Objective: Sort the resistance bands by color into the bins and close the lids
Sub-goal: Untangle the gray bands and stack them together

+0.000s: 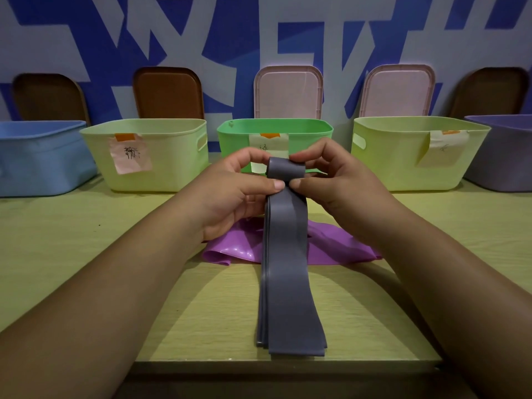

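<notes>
a wall (259,38) painted in blue and pale grey shapes stands behind a yellow-green wooden table (72,240). the green bin (316,131) sits open in the middle of the row along the far edge.

both my forearms reach in from the near edge and meet just in front of the green bin. my left hand (230,197) is turned palm inward, thumb pointing right and forefinger arched over the top. my right hand (336,182) mirrors it, thumb pointing left, and the two thumb tips almost touch.

between them i pinch the grey band (288,283). each thumb presses its front face, and my curled fingers close on the folded top end, which rolls into a small loop in front of the green bin's paper label (270,144). from my grip the grey band runs back toward me in several flat layers, its free end lying on the table close to the near edge.

a purple band (339,249) lies crumpled on the table under my hands and beneath the grey one, on the near side of the green bin.

left of the green bin stand the left yellow bin (161,168) and then a blue bin (37,168). right of it are the right yellow bin (403,168) and a lilac bin (503,156). behind the green bin a pink lid (288,93) leans on the wall, with a second pink lid (397,90) to its right and a brown lid (168,93) to its left.
</notes>
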A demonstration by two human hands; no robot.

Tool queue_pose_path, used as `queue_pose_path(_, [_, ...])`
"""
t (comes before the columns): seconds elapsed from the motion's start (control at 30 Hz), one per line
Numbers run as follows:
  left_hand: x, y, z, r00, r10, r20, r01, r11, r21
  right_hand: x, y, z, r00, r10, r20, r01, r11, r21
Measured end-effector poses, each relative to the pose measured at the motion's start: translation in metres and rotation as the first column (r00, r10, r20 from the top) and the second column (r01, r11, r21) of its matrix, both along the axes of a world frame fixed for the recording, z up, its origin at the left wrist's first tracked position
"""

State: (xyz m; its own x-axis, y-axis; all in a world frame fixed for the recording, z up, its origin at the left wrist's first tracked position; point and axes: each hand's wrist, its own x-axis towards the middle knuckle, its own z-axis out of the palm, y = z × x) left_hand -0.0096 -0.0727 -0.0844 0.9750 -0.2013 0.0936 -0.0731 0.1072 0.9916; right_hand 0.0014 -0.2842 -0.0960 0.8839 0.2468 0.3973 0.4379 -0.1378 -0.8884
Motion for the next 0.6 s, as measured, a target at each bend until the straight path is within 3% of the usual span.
queue_pose_path(0.13, [0.0, -0.0006, -0.0009, 0.998, 0.022, 0.06, -0.025, 0.998, 0.055, -0.0026, 0.0001, 0.002, 1.0, 0.014, -0.021, -0.015, 1.0, -0.008])
queue_pose_path(0.37, [-0.001, -0.0016, 0.0017, 0.998, 0.012, 0.064, -0.01, 0.999, -0.041, -0.0074, 0.0029, 0.008, 0.999, -0.012, 0.047, 0.013, 1.0, -0.017])
queue_pose_path(0.47, [-0.0003, -0.0015, 0.0013, 0.998, -0.059, 0.013, 0.06, 0.993, -0.103, -0.0079, 0.0048, 0.0086, 0.992, -0.015, 0.129, 0.015, 1.0, 0.005])
queue_pose_path(0.6, [-0.0029, 0.0045, 0.0048, 0.974, -0.213, -0.076, 0.201, 0.97, -0.139, -0.0065, 0.0039, 0.007, 0.992, -0.018, 0.122, 0.01, 0.997, 0.074])
